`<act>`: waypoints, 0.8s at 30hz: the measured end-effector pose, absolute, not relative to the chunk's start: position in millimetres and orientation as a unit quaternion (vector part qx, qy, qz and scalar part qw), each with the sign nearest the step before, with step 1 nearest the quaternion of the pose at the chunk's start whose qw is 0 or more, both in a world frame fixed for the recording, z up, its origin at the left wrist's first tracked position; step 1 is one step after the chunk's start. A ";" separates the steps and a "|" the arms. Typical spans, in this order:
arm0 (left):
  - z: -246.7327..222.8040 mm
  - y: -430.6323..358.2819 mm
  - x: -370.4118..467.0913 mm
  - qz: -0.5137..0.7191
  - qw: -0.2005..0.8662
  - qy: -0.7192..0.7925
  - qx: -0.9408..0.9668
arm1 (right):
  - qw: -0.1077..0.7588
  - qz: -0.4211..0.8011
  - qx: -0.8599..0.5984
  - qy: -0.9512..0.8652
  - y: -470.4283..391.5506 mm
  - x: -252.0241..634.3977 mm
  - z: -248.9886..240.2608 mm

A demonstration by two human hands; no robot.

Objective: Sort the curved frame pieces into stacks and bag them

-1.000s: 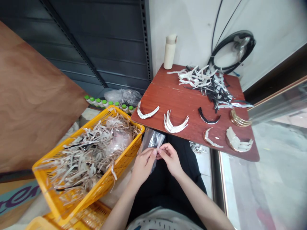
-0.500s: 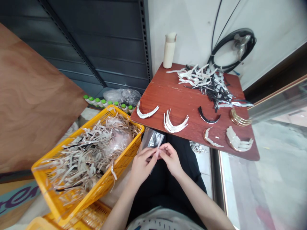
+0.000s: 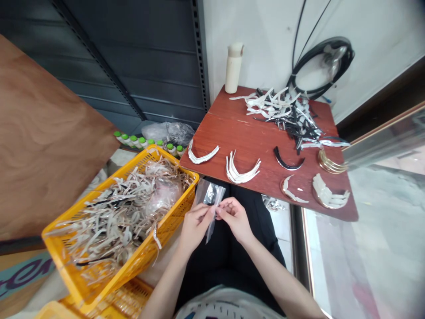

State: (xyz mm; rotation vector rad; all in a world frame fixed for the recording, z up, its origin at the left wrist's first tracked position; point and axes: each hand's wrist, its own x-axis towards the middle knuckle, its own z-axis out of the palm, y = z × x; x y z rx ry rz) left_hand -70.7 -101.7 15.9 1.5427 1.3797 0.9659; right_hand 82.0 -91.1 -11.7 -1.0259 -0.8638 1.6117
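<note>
Above my lap, a clear plastic bag (image 3: 210, 191) with something dark and shiny in or behind it is pinched between both hands. My left hand (image 3: 199, 221) grips it from the left, thumb against fingers. On the right, the fingertips of my right hand (image 3: 234, 215) are closed at the bag's edge, near the left thumb. A lower strip of the bag hangs down between the hands. Just beyond, on the brown table (image 3: 226, 128), lie curved white strips (image 3: 241, 170), a second white bundle (image 3: 203, 155), a black curved strip (image 3: 288, 160) and gold curved pieces (image 3: 330, 163).
A yellow crate (image 3: 129, 270) heaped with pale strips stands at my left. Behind the table's bundles lies a pile of white and black strips (image 3: 285, 113), with a cream bottle (image 3: 234, 68) at the back corner. Green-capped bottles (image 3: 142, 141) line the floor beyond the crate.
Both hands stay together at nearly the same spot. The bag has shifted slightly, and more of its lower strip now shows hanging below the fingers.
</note>
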 end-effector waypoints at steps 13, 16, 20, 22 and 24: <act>7.6 -98.3 -72.4 0.389 0.471 0.537 0.582 | 0.507 0.652 -0.431 -0.363 -89.6 81.8 -15.0; 5.1 -98.5 -72.3 0.396 0.483 0.531 0.573 | 0.508 0.650 -0.432 -0.364 -89.2 81.3 -15.7; 6.4 -97.4 -70.5 0.405 0.472 0.536 0.571 | 0.506 0.642 -0.442 -0.369 -89.2 81.0 -14.8; 7.3 -96.5 -69.6 0.405 0.467 0.539 0.572 | 0.505 0.640 -0.446 -0.370 -89.5 81.0 -14.5; 7.3 -95.7 -69.3 0.404 0.466 0.539 0.573 | 0.504 0.640 -0.448 -0.369 -89.8 81.2 -14.6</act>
